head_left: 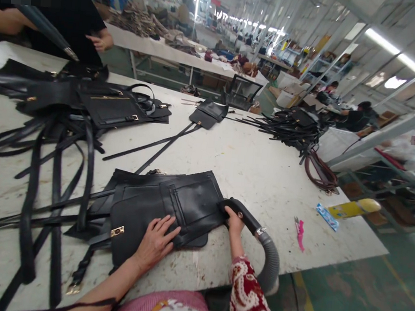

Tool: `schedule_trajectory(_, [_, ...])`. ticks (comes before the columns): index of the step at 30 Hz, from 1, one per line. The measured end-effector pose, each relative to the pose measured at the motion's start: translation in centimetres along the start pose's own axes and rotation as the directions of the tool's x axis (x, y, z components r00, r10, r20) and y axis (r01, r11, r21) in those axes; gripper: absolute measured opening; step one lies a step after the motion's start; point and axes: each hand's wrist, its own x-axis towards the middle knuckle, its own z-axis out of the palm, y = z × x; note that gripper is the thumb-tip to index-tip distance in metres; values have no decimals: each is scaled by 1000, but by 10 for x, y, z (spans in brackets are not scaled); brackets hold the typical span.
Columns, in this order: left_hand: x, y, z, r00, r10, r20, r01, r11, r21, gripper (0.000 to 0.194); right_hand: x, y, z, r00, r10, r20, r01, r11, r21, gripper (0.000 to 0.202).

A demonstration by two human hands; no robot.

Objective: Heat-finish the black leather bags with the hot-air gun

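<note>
A black leather bag piece with a gold clasp lies flat in front of me on the pale table. My left hand rests on it, fingers spread over the leather near its middle strip. In my right hand is the black curved handle of a hose nozzle, its tip at the bag's right edge. From the handle a grey ribbed hose bends down over the table's front edge. Straps and a buckle extend from the bag's left side.
Black bags with long straps heap at the left. A small black piece lies farther back, a strap pile at back right. Pink snips and a yellow bottle-like item sit right. A person stands across the table.
</note>
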Motion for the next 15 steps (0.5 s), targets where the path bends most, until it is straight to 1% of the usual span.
schedule_trajectory(2, [1,0,0,1000,5,2,-5,1000,-4,41,-3,-12,2,997,-57,43,57,998,-4,42])
schedule_trajectory(3, [1,0,1,1000,14,6,-14,1000,-5,41,-9,-19,3,992,-98,77,98,995,0,41])
schedule_trajectory(4, [0,-1,1,1000,25,12,-25,1000,-7,40,-19,-25,4,984,-140,113,140,990,9,40])
schedule_trajectory(6, [-2,-2,3,999,41,21,-40,999,-19,39,-48,-37,6,942,-243,232,239,970,45,40])
schedule_trajectory(7, [-3,-3,4,999,43,23,-42,999,-31,38,-65,-41,7,906,-295,304,287,955,72,38])
schedule_trajectory(8, [-5,-3,5,999,43,24,-42,998,-47,36,-83,-44,10,814,-383,437,367,922,125,35])
schedule_trajectory(9, [-6,-4,6,999,42,25,-41,997,-67,35,-100,-46,13,739,-445,506,421,891,168,32])
schedule_trajectory(10, [-7,-4,7,999,38,25,-35,996,-88,33,-115,-48,17,676,-485,555,465,865,190,30])
schedule_trajectory(11, [-7,-4,8,999,31,23,-28,993,-111,32,-128,-49,22,623,-515,588,509,838,195,28])
schedule_trajectory(12, [-7,-5,9,1000,23,20,-21,991,-135,31,-139,-49,28,601,-529,599,544,820,178,25])
schedule_trajectory(13, [-6,-5,9,1000,15,12,-13,987,-158,29,-146,-49,35,596,-532,601,572,807,147,22])
schedule_trajectory(15, [-5,-6,10,1000,5,-7,-6,979,-202,25,-155,-49,50,626,-521,580,598,798,71,14])
